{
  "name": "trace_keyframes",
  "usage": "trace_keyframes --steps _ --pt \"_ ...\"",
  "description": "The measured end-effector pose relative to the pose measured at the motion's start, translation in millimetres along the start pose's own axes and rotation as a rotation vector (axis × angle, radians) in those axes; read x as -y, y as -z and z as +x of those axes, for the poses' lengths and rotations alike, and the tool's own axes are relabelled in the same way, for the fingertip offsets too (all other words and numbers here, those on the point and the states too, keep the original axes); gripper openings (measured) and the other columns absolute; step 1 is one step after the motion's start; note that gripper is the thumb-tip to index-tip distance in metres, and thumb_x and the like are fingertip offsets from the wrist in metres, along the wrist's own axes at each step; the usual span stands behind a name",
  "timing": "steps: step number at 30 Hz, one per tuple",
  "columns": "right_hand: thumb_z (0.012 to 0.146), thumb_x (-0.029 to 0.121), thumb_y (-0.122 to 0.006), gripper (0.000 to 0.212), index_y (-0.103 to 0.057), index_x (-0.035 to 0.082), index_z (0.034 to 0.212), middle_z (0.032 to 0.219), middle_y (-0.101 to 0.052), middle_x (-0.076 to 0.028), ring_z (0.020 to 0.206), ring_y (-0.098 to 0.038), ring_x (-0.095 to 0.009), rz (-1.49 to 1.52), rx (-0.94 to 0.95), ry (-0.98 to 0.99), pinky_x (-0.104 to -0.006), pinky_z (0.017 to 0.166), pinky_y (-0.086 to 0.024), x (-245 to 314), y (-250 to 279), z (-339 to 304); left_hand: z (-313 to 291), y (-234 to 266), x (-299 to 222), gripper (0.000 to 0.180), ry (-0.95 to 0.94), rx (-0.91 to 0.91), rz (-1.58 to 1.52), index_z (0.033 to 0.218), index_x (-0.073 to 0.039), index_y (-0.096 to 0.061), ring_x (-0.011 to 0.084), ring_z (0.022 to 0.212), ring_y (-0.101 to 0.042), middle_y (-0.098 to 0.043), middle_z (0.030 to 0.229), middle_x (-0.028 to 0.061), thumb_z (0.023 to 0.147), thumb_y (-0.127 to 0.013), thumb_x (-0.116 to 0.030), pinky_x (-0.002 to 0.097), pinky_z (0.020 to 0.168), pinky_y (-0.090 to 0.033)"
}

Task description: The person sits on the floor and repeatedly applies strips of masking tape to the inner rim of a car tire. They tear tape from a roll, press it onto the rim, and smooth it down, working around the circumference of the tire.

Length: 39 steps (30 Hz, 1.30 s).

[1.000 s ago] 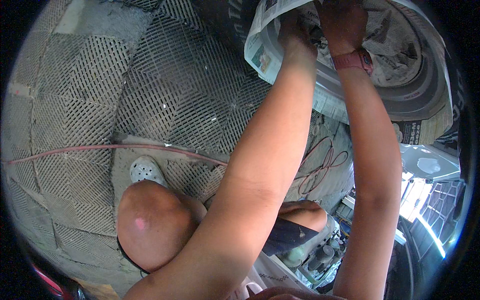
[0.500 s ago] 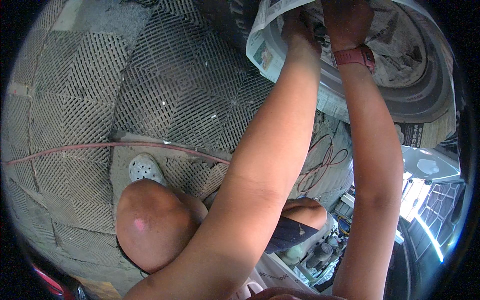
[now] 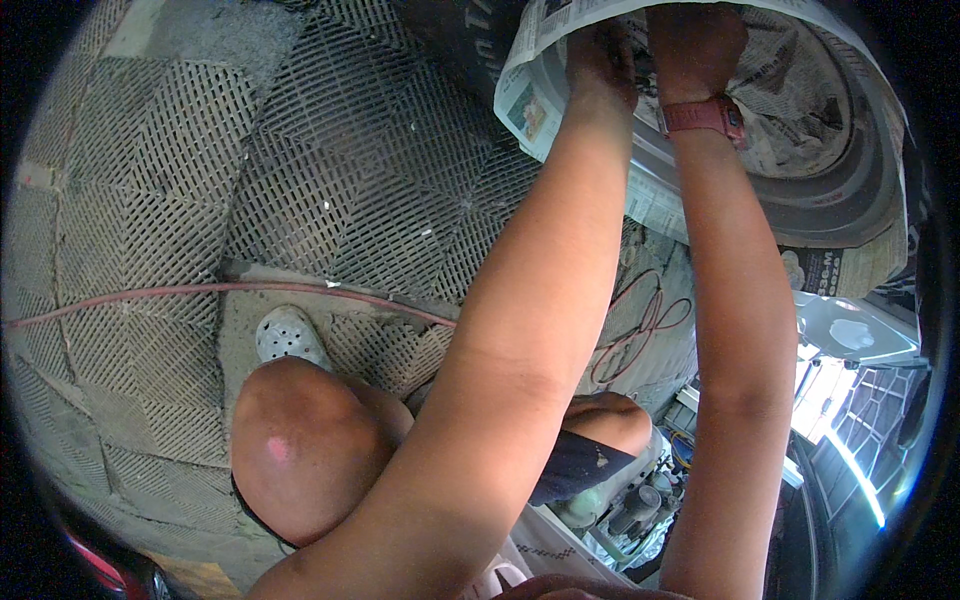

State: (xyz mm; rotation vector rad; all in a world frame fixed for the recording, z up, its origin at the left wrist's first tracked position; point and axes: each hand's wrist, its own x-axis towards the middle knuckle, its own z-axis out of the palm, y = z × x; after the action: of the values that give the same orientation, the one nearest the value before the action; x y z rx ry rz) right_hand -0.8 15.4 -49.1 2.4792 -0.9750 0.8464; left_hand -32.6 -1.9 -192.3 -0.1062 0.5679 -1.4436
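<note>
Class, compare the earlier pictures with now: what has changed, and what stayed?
Little: the grey wheel rim and the newspaper around it sit slightly further right in view, perhaps only from head movement. No taking hold or letting go shows. The left hand and right hand stay inside the rim; the red hose and pale clog stay put.

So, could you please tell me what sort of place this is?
Probably a vehicle workshop or garage: a grey wheel rim has newspaper around it, a reddish hose lies across slotted floor mats, and machinery shows lower right.
</note>
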Motion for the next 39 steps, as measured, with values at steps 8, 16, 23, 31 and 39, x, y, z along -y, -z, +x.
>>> trace_keyframes --steps 8,16,23,31,39 --pt "0.084 0.007 -0.073 0.016 -0.076 0.000 0.098 0.093 -0.075 -0.024 0.095 -0.071 -0.045 -0.068 -0.010 -0.030 -0.0509 0.079 -0.056 -12.4 1.9 -11.2 -4.3 2.5 -1.1 0.041 0.024 -0.096 -0.153 0.136 -0.009 -0.062 0.0235 0.110 -0.067 -0.069 0.126 0.0115 0.107 -0.056 -0.037 0.0384 0.084 -0.057" --pt "0.081 0.012 -0.076 0.013 -0.077 0.002 0.089 0.087 -0.074 -0.024 0.087 -0.070 -0.046 -0.277 0.141 -0.135 -0.0520 0.074 -0.054 -14.5 0.4 -11.7 -6.2 25.9 23.7 0.025 0.063 -0.251 0.143 0.113 -0.003 -0.067 0.0268 0.095 -0.069 -0.071 0.106 0.0142 0.101 -0.063 -0.024 0.0349 0.081 -0.056" --pt "0.082 0.014 -0.075 0.013 -0.078 0.002 0.084 0.081 -0.073 -0.024 0.079 -0.071 -0.046 -0.287 0.077 -0.101 -0.0532 0.069 -0.055 -19.2 8.6 -16.8 -63.4 4.5 29.9 0.027 -0.754 -0.303 1.286 0.116 0.006 -0.067 0.0433 0.110 -0.064 -0.068 0.116 0.0277 0.097 -0.056 -0.010 0.0508 0.100 -0.048" --pt "0.084 0.014 -0.073 0.015 -0.078 0.001 0.085 0.084 -0.073 -0.025 0.083 -0.072 -0.045 -0.121 0.020 -0.169 -0.0523 0.071 -0.056 -0.7 0.6 -5.4 -89.2 -24.7 9.1 0.045 -0.868 -0.244 1.418 0.140 -0.001 -0.058 0.0419 0.133 -0.054 -0.059 0.141 0.0249 0.095 -0.056 -0.004 0.0471 0.114 -0.042" --pt "0.081 0.013 -0.074 0.015 -0.077 0.001 0.090 0.086 -0.074 -0.025 0.083 -0.071 -0.046 -0.159 0.049 -0.120 -0.0522 0.072 -0.057 1.2 4.7 -4.6 -77.6 -31.8 13.9 0.046 -0.731 0.155 0.612 0.136 -0.002 -0.054 0.0398 0.128 -0.053 -0.057 0.134 0.0230 0.094 -0.067 -0.014 0.0466 0.108 -0.043"
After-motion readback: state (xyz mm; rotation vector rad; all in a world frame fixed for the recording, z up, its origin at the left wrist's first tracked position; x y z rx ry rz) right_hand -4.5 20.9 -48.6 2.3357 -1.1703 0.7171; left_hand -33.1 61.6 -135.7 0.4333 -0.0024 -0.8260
